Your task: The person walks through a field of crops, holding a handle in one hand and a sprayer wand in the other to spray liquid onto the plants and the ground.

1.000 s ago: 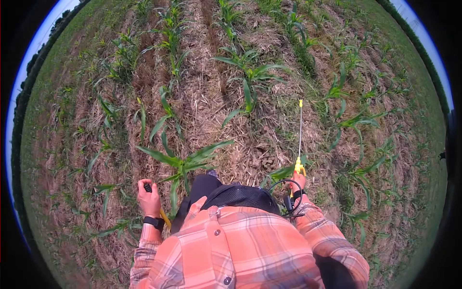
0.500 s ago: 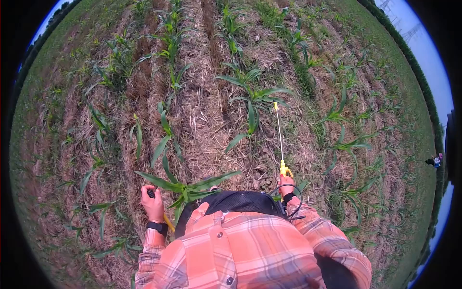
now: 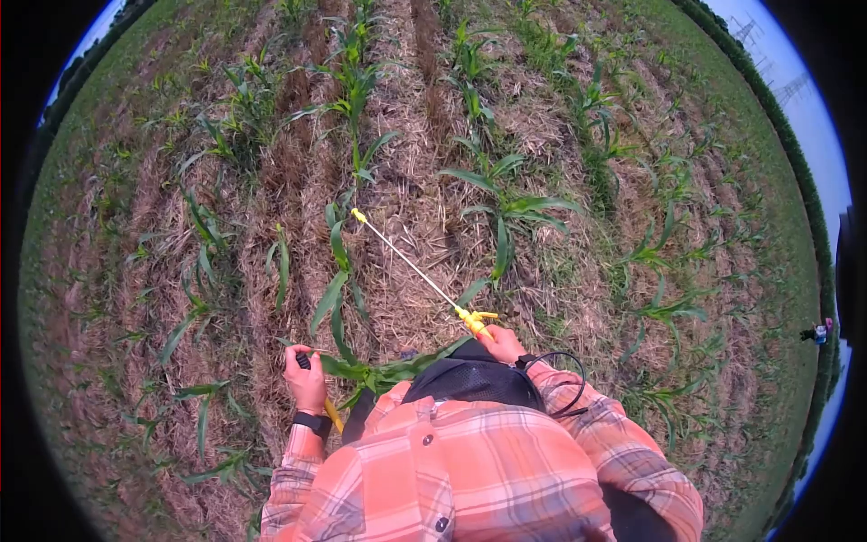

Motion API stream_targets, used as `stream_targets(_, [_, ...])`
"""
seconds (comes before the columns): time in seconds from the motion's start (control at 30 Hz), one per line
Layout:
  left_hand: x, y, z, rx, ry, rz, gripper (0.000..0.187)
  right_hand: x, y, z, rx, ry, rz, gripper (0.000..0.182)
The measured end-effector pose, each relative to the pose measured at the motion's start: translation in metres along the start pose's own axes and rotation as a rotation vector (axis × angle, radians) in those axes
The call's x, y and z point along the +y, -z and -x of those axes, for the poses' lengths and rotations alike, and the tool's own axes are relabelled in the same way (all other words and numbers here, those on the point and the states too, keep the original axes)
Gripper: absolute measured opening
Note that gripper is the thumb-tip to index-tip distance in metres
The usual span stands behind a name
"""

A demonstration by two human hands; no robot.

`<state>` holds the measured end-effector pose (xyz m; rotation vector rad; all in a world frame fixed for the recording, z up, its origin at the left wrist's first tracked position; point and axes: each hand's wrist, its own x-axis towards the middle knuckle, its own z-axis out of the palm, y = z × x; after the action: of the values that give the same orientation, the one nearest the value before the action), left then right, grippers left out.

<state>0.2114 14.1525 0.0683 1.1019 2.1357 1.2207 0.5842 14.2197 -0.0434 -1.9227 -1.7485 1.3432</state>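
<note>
My right hand [image 3: 502, 344] is closed round the yellow handle of a spray wand [image 3: 417, 270]. The wand's thin pale tube slants up and left to a yellow nozzle [image 3: 358, 215] beside a young corn plant [image 3: 338, 244]. At the lower left my left hand [image 3: 307, 381] is wrapped round a black grip [image 3: 303, 360]; a yellow lever [image 3: 334, 415] shows beside that wrist. Broad green leaves [image 3: 370, 372] spread between the two hands, near my body. A black hose [image 3: 578, 379] loops by my right forearm.
Rows of young corn [image 3: 519, 203] run ahead through straw-covered soil [image 3: 406, 307]. Another person [image 3: 820, 332] is far off at the right edge. A tree line [image 3: 795, 163] and pylons [image 3: 791, 88] stand beyond the field.
My right hand has moved left, and the wand has swung from pointing nearly straight ahead to pointing up and left. My left hand, still closed, sits slightly further right and lower.
</note>
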Motion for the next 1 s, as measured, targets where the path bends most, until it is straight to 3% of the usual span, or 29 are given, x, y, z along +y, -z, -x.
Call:
stream_targets(0.07, [0.005,-0.002,-0.005,0.013,-0.034,0.015,0.012,-0.01,0.002,-0.007,-0.052,0.222,0.089,0.027])
stream_targets(0.23, [0.032,-0.007,-0.019,0.093,-0.076,-0.052,0.012,-0.016,0.013,-0.041,-0.271,0.245,0.052,0.029])
stream_targets(0.37, [0.051,-0.022,-0.036,0.122,-0.037,-0.129,0.012,-0.01,0.029,-0.064,-0.179,0.253,-0.04,0.029])
stream_targets(0.4, [0.054,-0.026,-0.039,0.123,-0.039,-0.134,0.012,-0.007,0.035,-0.069,-0.164,0.154,-0.044,0.029])
stream_targets(0.6, [0.087,-0.072,-0.066,0.067,-0.125,-0.124,0.012,0.053,0.058,-0.104,0.069,0.142,-0.156,0.026])
stream_targets(0.67, [0.101,-0.087,-0.074,0.057,-0.151,-0.127,0.012,0.072,0.069,-0.115,0.084,0.01,-0.209,0.024])
stream_targets(0.73, [0.107,-0.096,-0.078,0.013,-0.119,-0.144,0.012,0.064,0.09,-0.106,0.095,-0.105,-0.348,0.022])
stream_targets(0.8, [0.116,-0.106,-0.081,0.005,-0.148,-0.183,0.011,0.073,0.102,-0.108,0.144,-0.339,-0.689,0.021])
stream_targets(1.0, [0.118,-0.12,-0.09,-0.016,-0.152,-0.201,0.012,0.094,0.132,-0.11,0.364,-0.428,-0.868,0.025])
